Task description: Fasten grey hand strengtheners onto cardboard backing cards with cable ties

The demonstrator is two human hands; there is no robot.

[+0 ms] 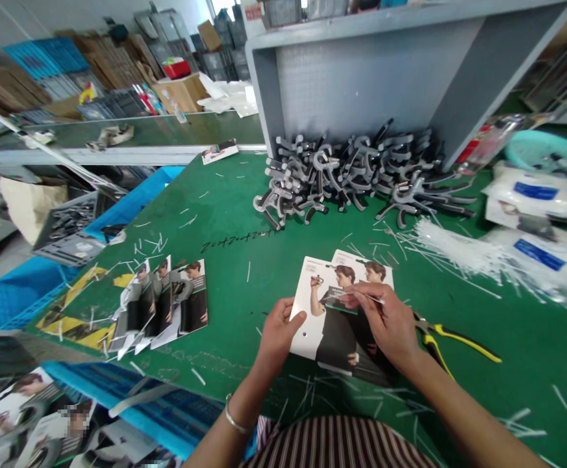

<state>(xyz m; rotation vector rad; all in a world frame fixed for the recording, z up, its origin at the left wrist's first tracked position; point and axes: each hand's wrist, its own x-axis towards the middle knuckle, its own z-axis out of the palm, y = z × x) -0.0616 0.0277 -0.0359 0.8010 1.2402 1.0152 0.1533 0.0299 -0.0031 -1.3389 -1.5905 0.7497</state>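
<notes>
My left hand [276, 331] grips the left edge of a printed backing card [312, 325], its thumb lying on the front. A second backing card [380, 276] lies partly beneath it, to the right. Over the cards, my right hand [385, 322] pinches a thin white cable tie [373, 299]. Diagonal cutters [463, 339] with yellow-and-black handles rest just right of that hand. Loose white cable ties [458, 253] are heaped beyond the cutters. Farther back is a pile of grey-and-black hand grips [346, 172].
Several carded hand grips [186, 296] stand at the left of the green table [229, 260]. A grey crate [361, 84] lies on its side behind the pile. Plastic bags [536, 253] and a turquoise basin [551, 153] sit right. A blue crate [166, 409] holds carded pieces below.
</notes>
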